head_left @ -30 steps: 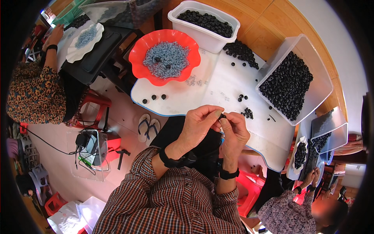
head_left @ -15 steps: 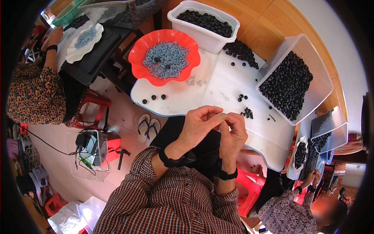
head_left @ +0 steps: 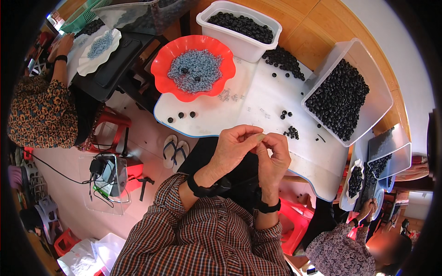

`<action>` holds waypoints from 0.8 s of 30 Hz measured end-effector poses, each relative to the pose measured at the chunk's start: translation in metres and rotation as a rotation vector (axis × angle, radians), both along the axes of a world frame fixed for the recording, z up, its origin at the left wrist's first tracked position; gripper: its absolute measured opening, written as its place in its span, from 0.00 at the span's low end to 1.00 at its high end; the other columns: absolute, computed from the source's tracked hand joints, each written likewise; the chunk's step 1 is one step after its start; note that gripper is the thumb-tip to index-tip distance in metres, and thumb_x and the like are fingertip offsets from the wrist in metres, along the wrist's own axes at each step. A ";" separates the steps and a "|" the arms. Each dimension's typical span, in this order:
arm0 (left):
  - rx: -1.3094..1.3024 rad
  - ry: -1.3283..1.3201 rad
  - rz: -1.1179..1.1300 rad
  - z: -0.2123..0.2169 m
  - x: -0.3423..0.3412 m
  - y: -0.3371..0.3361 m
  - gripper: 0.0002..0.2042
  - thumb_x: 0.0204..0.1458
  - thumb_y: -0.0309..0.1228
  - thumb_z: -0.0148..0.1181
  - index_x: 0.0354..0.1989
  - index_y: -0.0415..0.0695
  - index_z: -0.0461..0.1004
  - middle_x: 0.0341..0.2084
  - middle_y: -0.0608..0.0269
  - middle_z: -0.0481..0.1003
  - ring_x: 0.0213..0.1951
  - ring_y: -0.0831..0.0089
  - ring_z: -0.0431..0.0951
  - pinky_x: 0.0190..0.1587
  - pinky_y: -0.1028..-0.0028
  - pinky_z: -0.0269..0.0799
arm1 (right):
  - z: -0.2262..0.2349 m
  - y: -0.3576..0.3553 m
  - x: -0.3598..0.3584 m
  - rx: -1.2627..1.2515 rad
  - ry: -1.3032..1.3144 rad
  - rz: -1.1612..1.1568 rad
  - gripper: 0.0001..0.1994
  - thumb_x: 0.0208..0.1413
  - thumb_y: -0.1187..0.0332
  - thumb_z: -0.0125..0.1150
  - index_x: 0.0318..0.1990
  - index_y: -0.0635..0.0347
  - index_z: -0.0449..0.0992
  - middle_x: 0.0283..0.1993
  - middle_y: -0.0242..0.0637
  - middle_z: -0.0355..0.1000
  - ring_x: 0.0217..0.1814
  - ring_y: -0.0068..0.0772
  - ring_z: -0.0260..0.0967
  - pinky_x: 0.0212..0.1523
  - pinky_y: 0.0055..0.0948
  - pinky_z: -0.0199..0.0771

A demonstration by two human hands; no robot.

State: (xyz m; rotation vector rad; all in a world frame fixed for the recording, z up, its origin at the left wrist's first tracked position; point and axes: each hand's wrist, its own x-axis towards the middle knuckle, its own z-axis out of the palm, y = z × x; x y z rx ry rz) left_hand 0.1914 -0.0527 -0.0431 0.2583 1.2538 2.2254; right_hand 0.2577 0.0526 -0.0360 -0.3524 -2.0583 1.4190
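Left hand (head_left: 231,152) touches right hand (head_left: 273,161), both pinched closed.

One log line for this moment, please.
left hand + right hand: together | anything held: hidden | nearby: black beads on white table; left: red bowl with grayish-blue pieces

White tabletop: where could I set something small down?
The tabletop looks bare at near right, bordered by the right hand and small bead cluster; also, smaller, between three spaced beads and the left hand. The back is crowded: white tub, bead heap, clear bin.
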 end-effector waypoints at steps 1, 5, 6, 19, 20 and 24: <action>0.000 0.000 -0.001 0.000 0.000 0.000 0.11 0.58 0.25 0.59 0.47 0.32 0.75 0.34 0.58 0.78 0.34 0.76 0.79 0.37 0.78 0.78 | 0.000 0.000 0.000 0.003 -0.008 0.004 0.07 0.50 0.83 0.63 0.37 0.66 0.76 0.38 0.37 0.70 0.36 0.25 0.69 0.39 0.23 0.72; -0.082 0.061 -0.008 0.001 0.000 0.000 0.12 0.59 0.25 0.56 0.48 0.32 0.75 0.34 0.59 0.78 0.34 0.77 0.78 0.38 0.78 0.78 | -0.002 0.000 0.000 0.004 -0.026 0.004 0.08 0.49 0.83 0.62 0.37 0.66 0.76 0.38 0.36 0.69 0.36 0.24 0.69 0.38 0.22 0.72; -0.074 0.071 -0.011 0.001 -0.001 0.000 0.11 0.60 0.24 0.54 0.49 0.32 0.75 0.34 0.60 0.78 0.34 0.77 0.78 0.38 0.78 0.78 | -0.002 0.000 0.001 -0.062 -0.009 -0.002 0.08 0.50 0.83 0.62 0.38 0.66 0.76 0.39 0.36 0.69 0.37 0.23 0.69 0.39 0.22 0.72; 0.359 -0.210 -0.172 -0.001 -0.011 -0.011 0.13 0.62 0.28 0.54 0.50 0.35 0.74 0.35 0.59 0.77 0.30 0.76 0.75 0.35 0.78 0.74 | 0.009 -0.012 0.005 -0.423 0.140 0.055 0.06 0.59 0.79 0.57 0.43 0.66 0.76 0.44 0.33 0.70 0.44 0.22 0.70 0.48 0.23 0.70; 0.380 -0.221 -0.169 -0.002 -0.011 -0.012 0.12 0.61 0.28 0.54 0.50 0.35 0.74 0.34 0.59 0.77 0.29 0.77 0.75 0.35 0.78 0.74 | 0.009 -0.013 0.005 -0.422 0.140 0.055 0.06 0.59 0.79 0.57 0.43 0.66 0.76 0.44 0.33 0.70 0.44 0.22 0.70 0.48 0.23 0.70; 0.420 -0.230 -0.173 -0.003 -0.012 -0.013 0.12 0.61 0.28 0.54 0.49 0.35 0.74 0.34 0.59 0.77 0.29 0.77 0.75 0.33 0.77 0.74 | 0.008 -0.015 0.005 -0.418 0.132 0.037 0.05 0.59 0.78 0.58 0.42 0.67 0.75 0.43 0.33 0.70 0.45 0.22 0.69 0.48 0.22 0.69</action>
